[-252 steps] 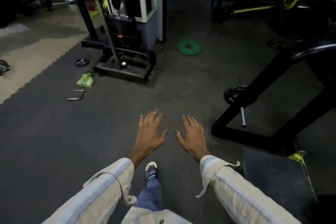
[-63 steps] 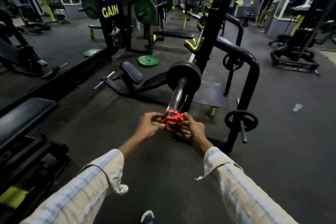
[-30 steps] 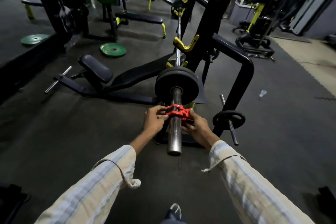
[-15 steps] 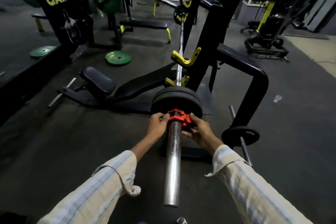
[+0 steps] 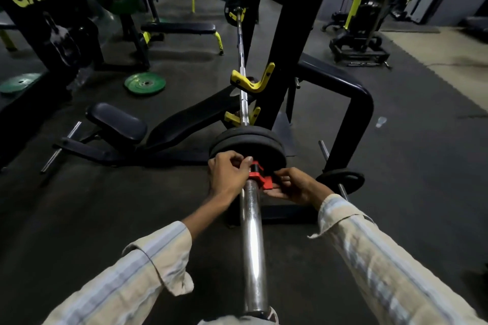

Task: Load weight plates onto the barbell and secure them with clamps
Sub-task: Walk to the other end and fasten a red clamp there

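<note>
Red clamp (image 5: 260,175) on the barbell (image 5: 252,240) touches black plates (image 5: 248,144), left hand (image 5: 228,175) and right hand (image 5: 297,186) gripping it.

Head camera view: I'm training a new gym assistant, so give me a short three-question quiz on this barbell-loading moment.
1. True or false: the red plastic clamp sits on the chrome barbell sleeve right beside the black round weight plates.
2. Which hands touch the clamp? A) left only B) right only C) both
3. Fill in: the flat green plates lie on the ____.

Key:
1. True.
2. C: the left hand and the right hand are both on it.
3. Floor.
</note>
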